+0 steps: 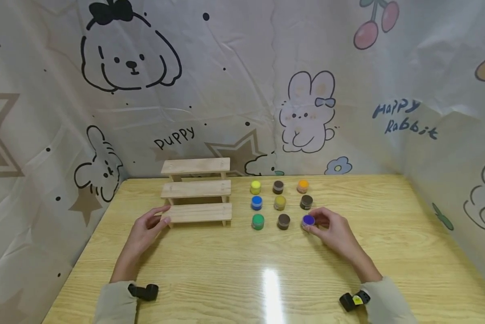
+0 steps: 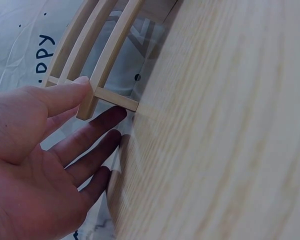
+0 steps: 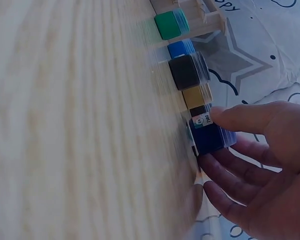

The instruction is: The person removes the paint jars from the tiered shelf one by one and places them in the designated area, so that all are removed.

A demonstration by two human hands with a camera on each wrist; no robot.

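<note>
A three-step wooden display stand (image 1: 198, 213) stands left of the middle of the table. My left hand (image 1: 146, 228) pinches the left end of its lowest step; the thumb lies on the board (image 2: 110, 55) in the left wrist view. At the right, my right hand (image 1: 334, 233) holds a small paint jar (image 1: 308, 221) with a purple top between thumb and fingers. That paint jar (image 3: 207, 135) looks dark blue in the right wrist view, with a white label. Left of it are a dark brown jar (image 1: 283, 221) and a green jar (image 1: 258, 221).
Behind these stand more small jars: blue (image 1: 256, 203), mustard (image 1: 280, 202), dark brown (image 1: 306, 202), yellow (image 1: 255, 187), brown (image 1: 278, 187) and orange (image 1: 303, 186). A printed cloth (image 1: 234, 90) hangs along the back and sides of the wooden table (image 1: 210, 270).
</note>
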